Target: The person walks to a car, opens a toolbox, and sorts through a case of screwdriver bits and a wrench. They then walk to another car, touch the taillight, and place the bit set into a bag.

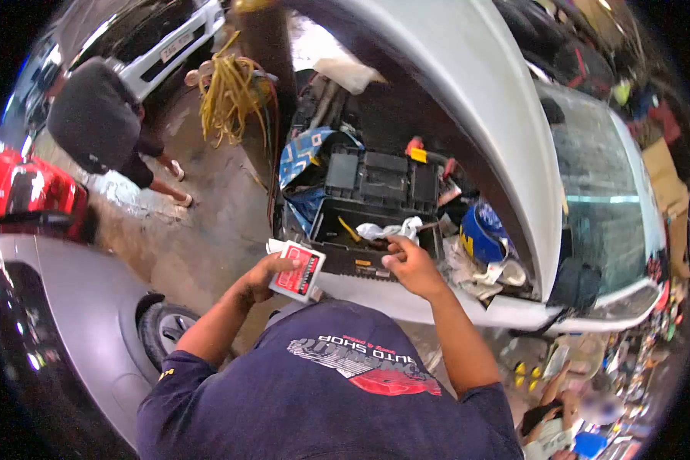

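My left hand [262, 276] grips a small flat case [299, 271] with a red and white label, thumb on its face, in front of my dark shirt. My right hand [411, 265] hovers at the front edge of an open black toolbox [337, 264], its fingers curled; whether they hold anything small is too unclear to tell. Just beyond the fingers, a crumpled white cloth [389, 229] lies across the toolbox. A yellow tool [349, 228] rests inside the box, left of the cloth.
A raised car hood [467, 77] arches over the right side. A blue container [483, 234] stands right of the toolbox. Yellow hoses [234, 96] hang at the upper left. One person [96, 115] bends near a car; another [563, 414] is at lower right.
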Motion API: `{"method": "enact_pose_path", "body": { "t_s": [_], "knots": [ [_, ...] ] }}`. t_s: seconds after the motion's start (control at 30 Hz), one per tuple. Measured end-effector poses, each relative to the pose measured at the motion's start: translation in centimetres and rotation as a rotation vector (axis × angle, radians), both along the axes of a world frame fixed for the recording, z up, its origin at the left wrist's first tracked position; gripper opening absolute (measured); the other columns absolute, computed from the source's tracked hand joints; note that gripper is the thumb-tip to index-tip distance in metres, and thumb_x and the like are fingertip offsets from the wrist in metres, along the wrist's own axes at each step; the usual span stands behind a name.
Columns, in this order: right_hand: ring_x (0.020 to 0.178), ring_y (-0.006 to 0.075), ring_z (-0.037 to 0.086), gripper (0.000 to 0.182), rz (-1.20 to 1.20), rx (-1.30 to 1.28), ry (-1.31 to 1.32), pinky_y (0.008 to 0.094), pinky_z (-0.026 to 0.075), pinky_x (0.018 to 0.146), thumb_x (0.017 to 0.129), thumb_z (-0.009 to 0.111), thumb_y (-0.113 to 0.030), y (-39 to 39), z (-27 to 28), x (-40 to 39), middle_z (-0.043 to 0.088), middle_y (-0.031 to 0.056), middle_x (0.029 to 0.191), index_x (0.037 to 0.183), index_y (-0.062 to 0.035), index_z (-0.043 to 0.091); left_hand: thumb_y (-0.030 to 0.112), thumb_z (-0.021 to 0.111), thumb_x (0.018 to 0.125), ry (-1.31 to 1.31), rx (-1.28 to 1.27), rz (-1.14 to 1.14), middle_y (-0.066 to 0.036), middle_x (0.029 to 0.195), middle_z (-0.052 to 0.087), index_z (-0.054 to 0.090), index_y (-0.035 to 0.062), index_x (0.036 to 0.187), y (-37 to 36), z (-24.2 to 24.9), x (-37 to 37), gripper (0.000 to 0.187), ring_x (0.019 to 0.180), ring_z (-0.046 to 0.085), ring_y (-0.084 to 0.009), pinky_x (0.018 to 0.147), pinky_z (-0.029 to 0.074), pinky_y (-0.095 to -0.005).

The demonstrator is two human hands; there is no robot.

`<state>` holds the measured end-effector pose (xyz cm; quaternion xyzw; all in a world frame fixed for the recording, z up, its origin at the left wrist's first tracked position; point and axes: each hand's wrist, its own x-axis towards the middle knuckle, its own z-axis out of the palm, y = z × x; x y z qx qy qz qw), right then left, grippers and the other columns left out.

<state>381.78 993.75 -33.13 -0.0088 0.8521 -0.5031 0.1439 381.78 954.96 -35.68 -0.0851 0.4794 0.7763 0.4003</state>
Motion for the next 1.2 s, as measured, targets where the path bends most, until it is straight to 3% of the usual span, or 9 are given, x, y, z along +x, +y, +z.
{"method": "enact_pose_path", "body": {
  "t_s": [0.27, 0.47, 0.53, 0.63, 0.8, 0.93, 0.97, 1.1, 1.2],
  "knots": [
    [0.113, 0.0343, 0.075, 0.055, 0.113, 0.423, 0.139, 0.0431, 0.058, 0.100, 0.093, 0.081, -0.026, -0.8, -3.3, -14.5, 0.074, 0.0238, 0.127, 0.139, 0.0021, 0.066, 0.028, 0.080, 0.095, -0.010, -0.068, 0.193, -0.009, 0.111, 0.079, 0.070, 0.0029, 0.129, -10.3, -6.0, 1.4, 0.043, 0.095, 0.077, -0.0196, 0.089, 0.063, -0.0373],
    [0.135, 0.0454, 0.060, 0.060, 0.256, 0.771, 0.184, 0.0493, 0.047, 0.116, 0.092, 0.079, -0.030, -3.2, -7.4, -25.3, 0.066, 0.0294, 0.139, 0.142, -0.0001, 0.064, 0.025, 0.085, 0.088, -0.006, -0.271, 0.235, -0.004, 0.106, 0.079, 0.076, 0.0054, 0.117, -14.5, -11.1, 3.0, 0.036, 0.091, 0.073, -0.0157, 0.087, 0.059, -0.0332],
    [0.138, 0.0428, 0.061, 0.068, 0.318, 0.857, 0.254, 0.0467, 0.047, 0.117, 0.091, 0.083, -0.024, -2.9, -9.6, -29.8, 0.064, 0.0294, 0.145, 0.147, 0.0036, 0.058, 0.025, 0.085, 0.087, -0.045, -0.321, 0.225, -0.004, 0.105, 0.079, 0.076, 0.0058, 0.117, -15.7, -12.8, 3.7, 0.037, 0.092, 0.073, -0.0160, 0.088, 0.058, -0.0339],
    [0.141, 0.0427, 0.058, 0.077, 0.251, 1.059, 0.150, 0.0464, 0.046, 0.120, 0.086, 0.083, -0.021, -5.3, -9.1, -34.2, 0.061, 0.0274, 0.150, 0.154, -0.0010, 0.053, 0.024, 0.085, 0.085, -0.092, -0.318, 0.201, -0.004, 0.103, 0.078, 0.076, 0.0063, 0.116, -18.1, -17.0, 5.2, 0.037, 0.092, 0.072, -0.0162, 0.089, 0.057, -0.0354],
    [0.142, 0.0426, 0.058, 0.080, 0.277, 1.128, 0.064, 0.0487, 0.046, 0.120, 0.088, 0.072, -0.014, -4.1, -13.1, -39.3, 0.061, 0.0284, 0.151, 0.163, -0.0053, 0.046, 0.024, 0.085, 0.083, -0.175, -0.483, 0.150, -0.004, 0.096, 0.078, 0.076, 0.0056, 0.108, -21.3, -17.0, 5.9, 0.032, 0.080, 0.070, -0.0142, 0.078, 0.057, -0.0316],
    [0.141, 0.0441, 0.058, 0.075, 0.186, 1.221, -0.068, 0.0505, 0.048, 0.119, 0.088, 0.066, -0.011, -3.9, -14.7, -39.0, 0.061, 0.0284, 0.151, 0.162, -0.0122, 0.050, 0.019, 0.081, 0.083, -0.203, -0.428, 0.226, -0.005, 0.096, 0.078, 0.076, 0.0024, 0.111, -22.2, -18.0, 5.5, 0.033, 0.082, 0.073, -0.0155, 0.081, 0.059, -0.0346],
    [0.142, 0.0450, 0.057, 0.070, 0.138, 1.228, -0.042, 0.0572, 0.046, 0.119, 0.089, 0.065, -0.012, -4.3, -14.2, -38.6, 0.062, 0.0267, 0.149, 0.158, -0.0181, 0.056, 0.019, 0.081, 0.083, -0.198, -0.425, 0.207, -0.005, 0.096, 0.078, 0.076, 0.0024, 0.111, -22.2, -17.6, 4.7, 0.033, 0.082, 0.073, -0.0155, 0.081, 0.059, -0.0346],
    [0.140, 0.0464, 0.055, 0.056, 0.116, 1.385, 0.047, 0.0659, 0.045, 0.114, 0.090, 0.063, -0.015, -4.4, -9.8, -38.2, 0.065, 0.0178, 0.144, 0.147, -0.0186, 0.064, 0.020, 0.083, 0.083, -0.130, -0.456, 0.138, -0.006, 0.096, 0.078, 0.076, 0.0025, 0.110, -21.4, -17.8, 1.3, 0.033, 0.084, 0.073, -0.0152, 0.082, 0.059, -0.0349],
    [0.132, 0.0402, 0.063, 0.045, 0.204, 1.315, -0.003, 0.0595, 0.048, 0.110, 0.082, 0.069, -0.019, -4.8, -2.6, -33.6, 0.070, 0.0173, 0.135, 0.127, -0.0165, 0.077, 0.022, 0.086, 0.082, -0.048, -0.541, 0.079, -0.004, 0.096, 0.078, 0.075, 0.0049, 0.107, -20.7, -18.2, -1.0, 0.032, 0.085, 0.070, -0.0152, 0.085, 0.057, -0.0347]
  ]
}}
